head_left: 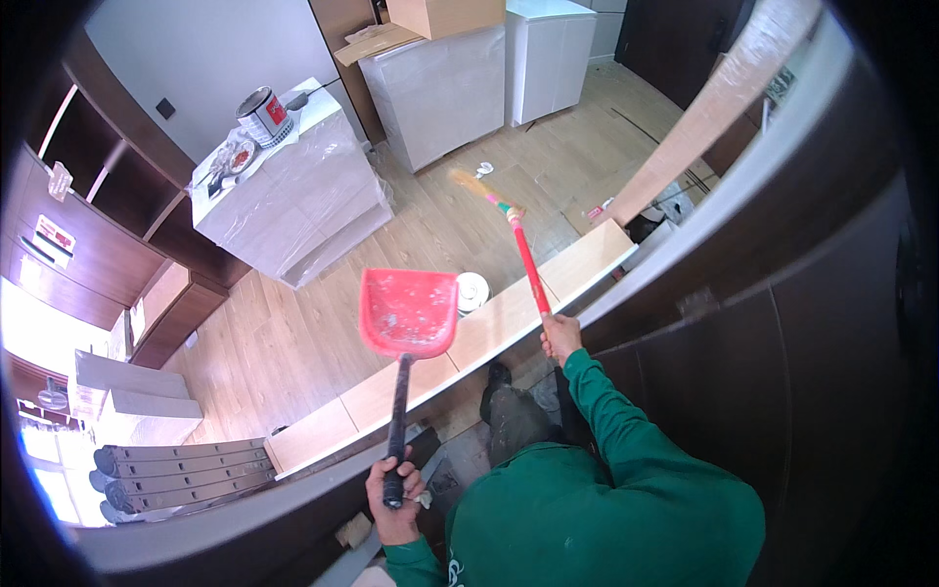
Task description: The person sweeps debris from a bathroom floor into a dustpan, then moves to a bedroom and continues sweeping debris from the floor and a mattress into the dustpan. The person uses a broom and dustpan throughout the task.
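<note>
My left hand point(393, 499) is closed round the black handle of a red dustpan point(409, 311). Its pan points away from me and carries whitish smears and specks. My right hand point(560, 338) grips the red handle of a broom point(526, 259). The broom's yellowish bristles point(471, 184) point away from me, over the wooden floor, and look a little blurred. Both tools are held out past a long light-wood ledge point(489, 338) in front of me. Whether the bristles touch anything I cannot tell. A round white lidded tub point(472, 292) shows partly behind the dustpan.
Plastic-wrapped white cabinets point(440, 98) stand at the back. One at the left point(293, 210) bears a paint can point(264, 115). A wrapped post point(714, 108) slants up at the right. A folded ladder point(186, 476) lies at the lower left. White scrap point(484, 169) lies on the floor.
</note>
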Available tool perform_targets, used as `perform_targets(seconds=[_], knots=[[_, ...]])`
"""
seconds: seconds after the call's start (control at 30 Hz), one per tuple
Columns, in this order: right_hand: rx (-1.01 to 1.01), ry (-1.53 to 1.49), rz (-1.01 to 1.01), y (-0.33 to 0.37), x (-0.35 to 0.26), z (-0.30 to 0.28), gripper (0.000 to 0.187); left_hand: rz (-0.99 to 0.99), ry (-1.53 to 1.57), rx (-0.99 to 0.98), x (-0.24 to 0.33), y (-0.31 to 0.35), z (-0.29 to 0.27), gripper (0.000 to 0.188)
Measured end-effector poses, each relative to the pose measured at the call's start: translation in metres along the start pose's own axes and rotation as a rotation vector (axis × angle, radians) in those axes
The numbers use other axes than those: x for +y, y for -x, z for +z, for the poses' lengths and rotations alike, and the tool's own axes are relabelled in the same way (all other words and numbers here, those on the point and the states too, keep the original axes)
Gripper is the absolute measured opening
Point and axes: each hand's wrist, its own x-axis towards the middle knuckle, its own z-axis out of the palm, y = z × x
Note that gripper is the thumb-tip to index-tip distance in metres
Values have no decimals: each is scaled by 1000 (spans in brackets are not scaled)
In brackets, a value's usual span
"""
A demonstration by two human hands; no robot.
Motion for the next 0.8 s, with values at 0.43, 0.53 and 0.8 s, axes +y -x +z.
perform_targets(seconds=[0.43,0.53,0.8], knots=[[-147,86,198,-123,-44,53,29,538,192,-18,123,-31,88,23],[-145,94,244,-136,-52,68,28,650,204,6,158,-39,96,23],[-207,269,178,-148,-58,71,29,816,323,17,250,-98,60,12]])
